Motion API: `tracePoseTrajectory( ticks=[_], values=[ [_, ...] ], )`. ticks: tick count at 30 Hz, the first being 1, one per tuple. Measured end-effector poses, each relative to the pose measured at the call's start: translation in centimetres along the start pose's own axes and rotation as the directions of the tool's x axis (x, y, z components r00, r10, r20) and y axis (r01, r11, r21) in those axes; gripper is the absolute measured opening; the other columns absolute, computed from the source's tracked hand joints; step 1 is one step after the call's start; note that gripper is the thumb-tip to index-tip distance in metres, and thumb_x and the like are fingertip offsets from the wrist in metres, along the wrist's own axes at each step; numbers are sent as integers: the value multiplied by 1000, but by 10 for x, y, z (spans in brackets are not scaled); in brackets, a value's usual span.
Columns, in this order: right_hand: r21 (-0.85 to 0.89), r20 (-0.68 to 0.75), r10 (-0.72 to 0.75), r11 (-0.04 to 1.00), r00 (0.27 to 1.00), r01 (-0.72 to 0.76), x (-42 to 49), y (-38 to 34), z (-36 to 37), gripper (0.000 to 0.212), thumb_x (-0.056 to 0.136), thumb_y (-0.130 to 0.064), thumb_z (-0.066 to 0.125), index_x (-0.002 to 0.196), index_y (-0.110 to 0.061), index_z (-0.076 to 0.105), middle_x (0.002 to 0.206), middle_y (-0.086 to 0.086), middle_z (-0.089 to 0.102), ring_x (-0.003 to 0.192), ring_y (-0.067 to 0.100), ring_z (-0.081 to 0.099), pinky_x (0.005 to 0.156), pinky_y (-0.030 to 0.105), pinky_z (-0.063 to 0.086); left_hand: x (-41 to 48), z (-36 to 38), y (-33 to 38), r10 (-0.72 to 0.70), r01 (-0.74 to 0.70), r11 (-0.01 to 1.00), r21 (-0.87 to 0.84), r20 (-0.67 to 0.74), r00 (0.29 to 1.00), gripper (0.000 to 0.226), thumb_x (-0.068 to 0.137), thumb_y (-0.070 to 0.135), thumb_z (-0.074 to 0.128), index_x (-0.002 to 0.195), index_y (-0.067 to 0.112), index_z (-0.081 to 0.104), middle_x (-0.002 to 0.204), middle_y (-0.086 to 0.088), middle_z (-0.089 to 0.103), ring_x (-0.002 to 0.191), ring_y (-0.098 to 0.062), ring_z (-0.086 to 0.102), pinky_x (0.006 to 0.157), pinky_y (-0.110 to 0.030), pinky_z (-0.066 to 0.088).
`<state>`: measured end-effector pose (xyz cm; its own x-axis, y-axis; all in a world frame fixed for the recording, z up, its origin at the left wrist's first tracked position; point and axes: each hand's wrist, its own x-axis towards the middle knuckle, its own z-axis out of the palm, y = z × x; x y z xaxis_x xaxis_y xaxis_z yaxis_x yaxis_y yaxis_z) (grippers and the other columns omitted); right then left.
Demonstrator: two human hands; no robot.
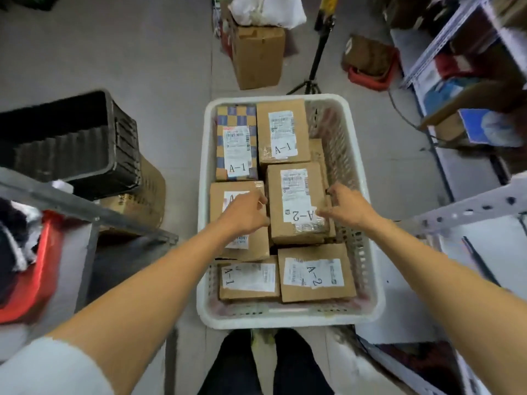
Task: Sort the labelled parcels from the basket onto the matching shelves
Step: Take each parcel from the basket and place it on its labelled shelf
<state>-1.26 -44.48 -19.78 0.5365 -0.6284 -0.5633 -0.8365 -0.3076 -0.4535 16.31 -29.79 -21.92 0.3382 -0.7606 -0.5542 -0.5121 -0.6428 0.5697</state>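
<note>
A white plastic basket (288, 319) on the floor holds several cardboard parcels with white labels. A tall brown parcel marked A-2 (296, 203) stands in its middle. My left hand (245, 209) touches that parcel's left side and my right hand (346, 205) its right side, fingers curled at its edges. Under my left hand lies another brown parcel (242, 246), its label partly hidden. At the back are a checkered A-1 parcel (236, 143) and a brown A-1 parcel (282, 132). In front lie an A-1 parcel (248, 280) and an A-2 parcel (316, 272).
Metal shelving (470, 206) stands at the right with boxes and coloured items. At the left are a black crate (68, 141), a shelf rail (82, 206) and a red bin (31, 275). A cardboard box (258, 55) and a tripod (313, 67) stand beyond the basket.
</note>
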Motion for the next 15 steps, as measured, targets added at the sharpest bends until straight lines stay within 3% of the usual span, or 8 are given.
tracePoseTrajectory(
  ticks=[2,4,8,13,15],
  values=[
    [157,-36,40,987,999,-33,19,6,21,71,79,-29,78,135,-5,41,130,9,57,116,25,56,87,27,44,11,20,-2,4,-4,999,-49,5,1000,58,78,13,70,130,10,46,118,-9,59,105,-23,56,80,-26,43],
    [284,-63,86,957,994,-65,37,16,42,85,73,-34,82,137,-5,35,132,10,56,118,26,55,98,36,46,21,39,-4,-5,5,995,-99,4,1000,60,77,11,70,131,9,42,120,-10,57,109,-25,56,84,-29,46],
    [423,-3,172,893,985,-154,67,41,62,84,62,-26,90,128,-10,41,123,4,62,112,23,60,100,42,47,46,62,2,-48,45,994,-101,-21,999,57,82,13,62,133,6,38,125,-13,52,114,-28,53,92,-35,47],
    [546,65,215,809,974,-215,61,56,63,84,65,-8,86,132,-11,36,122,1,60,114,20,57,102,39,45,65,86,13,-153,157,973,-167,38,987,98,79,17,68,149,4,1,150,-19,24,137,-33,29,112,-42,31],
    [554,41,214,808,976,-201,50,64,62,88,66,-8,85,137,-14,34,128,2,59,118,20,55,105,40,43,68,94,12,-165,174,962,-211,60,985,105,75,20,73,150,9,2,152,-15,25,137,-31,33,112,-43,34]
  ],
)
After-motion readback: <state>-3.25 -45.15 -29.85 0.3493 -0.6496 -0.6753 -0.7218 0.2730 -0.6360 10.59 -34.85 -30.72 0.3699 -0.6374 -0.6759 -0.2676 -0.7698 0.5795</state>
